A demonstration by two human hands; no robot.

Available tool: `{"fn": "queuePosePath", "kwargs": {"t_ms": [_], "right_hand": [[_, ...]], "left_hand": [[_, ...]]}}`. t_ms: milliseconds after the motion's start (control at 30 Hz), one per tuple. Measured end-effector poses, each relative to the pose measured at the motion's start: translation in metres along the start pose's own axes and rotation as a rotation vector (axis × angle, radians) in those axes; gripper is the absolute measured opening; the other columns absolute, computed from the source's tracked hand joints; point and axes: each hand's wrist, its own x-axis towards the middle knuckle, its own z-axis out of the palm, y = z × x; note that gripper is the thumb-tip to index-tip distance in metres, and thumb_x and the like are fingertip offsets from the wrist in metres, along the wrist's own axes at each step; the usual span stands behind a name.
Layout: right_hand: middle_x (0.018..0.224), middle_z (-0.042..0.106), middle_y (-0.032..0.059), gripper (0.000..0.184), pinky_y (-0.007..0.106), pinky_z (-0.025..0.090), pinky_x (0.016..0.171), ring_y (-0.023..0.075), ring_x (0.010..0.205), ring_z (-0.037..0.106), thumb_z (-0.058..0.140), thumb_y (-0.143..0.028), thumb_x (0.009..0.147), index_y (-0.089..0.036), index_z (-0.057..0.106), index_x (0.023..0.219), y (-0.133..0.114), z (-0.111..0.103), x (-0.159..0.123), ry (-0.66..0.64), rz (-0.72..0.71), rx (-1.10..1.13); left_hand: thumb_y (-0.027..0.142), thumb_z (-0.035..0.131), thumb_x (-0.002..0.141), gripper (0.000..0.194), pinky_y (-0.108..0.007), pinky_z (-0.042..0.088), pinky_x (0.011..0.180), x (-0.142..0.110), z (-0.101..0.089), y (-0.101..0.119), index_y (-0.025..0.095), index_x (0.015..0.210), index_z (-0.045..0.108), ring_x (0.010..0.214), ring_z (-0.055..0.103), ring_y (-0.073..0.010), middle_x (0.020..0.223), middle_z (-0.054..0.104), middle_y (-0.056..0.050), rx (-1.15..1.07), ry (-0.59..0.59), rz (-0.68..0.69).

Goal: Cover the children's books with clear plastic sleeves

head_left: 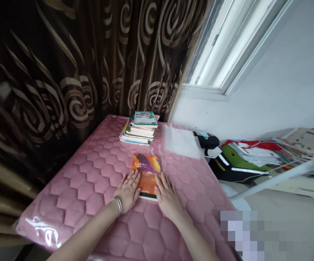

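An orange-covered book [146, 170] lies flat on a pink quilted mattress [91, 174] wrapped in clear plastic. My left hand [128, 191], with a bracelet at the wrist, rests flat on the book's lower left edge, fingers stretched out. My right hand [167, 195] lies flat on the book's lower right corner, fingers also spread. Neither hand grips anything.
A stack of books [140, 127] sits at the mattress's far end, with a clear plastic sheet [181, 142] beside it. A dark swirl-patterned curtain [77, 65] hangs behind. To the right, a black bag [213, 145] and piles of papers and books [268, 152] lie below a window.
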Motion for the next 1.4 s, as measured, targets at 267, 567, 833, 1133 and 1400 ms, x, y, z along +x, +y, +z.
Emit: {"fn": "queuePosePath", "kwargs": {"t_ms": [267, 567, 833, 1133, 1400], "right_hand": [[0.152, 0.034, 0.0039, 0.053, 0.055, 0.018, 0.114, 0.0238, 0.143, 0.022, 0.022, -0.034, 0.097, -0.024, 0.024, 0.149, 0.022, 0.004, -0.006, 0.009, 0.005, 0.111], [0.138, 0.053, 0.0056, 0.042, 0.049, 0.027, 0.113, 0.0216, 0.132, 0.044, 0.041, -0.034, 0.092, -0.028, 0.052, 0.133, 0.032, -0.011, -0.017, 0.128, -0.123, 0.351], [0.136, 0.055, 0.0073, 0.049, 0.053, 0.026, 0.112, 0.0254, 0.130, 0.045, 0.060, -0.033, 0.079, -0.028, 0.056, 0.128, 0.032, -0.015, -0.017, 0.085, -0.143, 0.343], [0.126, 0.062, 0.0062, 0.038, 0.047, 0.037, 0.106, 0.0248, 0.121, 0.053, 0.062, -0.032, 0.077, -0.027, 0.065, 0.114, 0.033, -0.024, -0.018, 0.126, -0.148, 0.431], [0.126, 0.062, 0.0038, 0.059, 0.047, 0.035, 0.108, 0.0234, 0.122, 0.052, 0.046, -0.012, 0.064, -0.026, 0.062, 0.119, 0.044, -0.022, -0.020, 0.084, -0.193, 0.597]], "left_hand": [[0.046, 0.037, 0.094, 0.053, -0.050, 0.026, 0.113, -0.008, -0.002, -0.007, 0.030, 0.145, 0.033, 0.144, 0.017, -0.0280, 0.158, 0.019, -0.007, -0.059, 0.045, -0.105], [0.043, 0.069, 0.074, 0.069, -0.048, 0.032, 0.112, -0.028, -0.015, -0.016, 0.026, 0.136, 0.046, 0.135, 0.038, -0.0288, 0.143, 0.046, -0.011, -0.072, 0.065, -0.045], [0.038, 0.071, 0.075, 0.060, -0.048, 0.029, 0.112, -0.019, -0.013, -0.002, 0.024, 0.131, 0.052, 0.132, 0.042, -0.0280, 0.136, 0.054, -0.010, 0.003, 0.069, -0.151], [0.039, 0.059, 0.083, 0.049, -0.060, 0.015, 0.114, -0.022, -0.008, 0.026, 0.021, 0.128, 0.055, 0.140, 0.025, -0.0349, 0.152, 0.032, -0.014, 0.107, 0.170, -0.020], [0.044, 0.062, 0.082, 0.053, -0.049, 0.043, 0.102, 0.013, 0.008, 0.064, 0.014, 0.125, 0.056, 0.124, 0.049, -0.0329, 0.135, 0.053, -0.018, 0.002, 0.089, 0.110]]}}
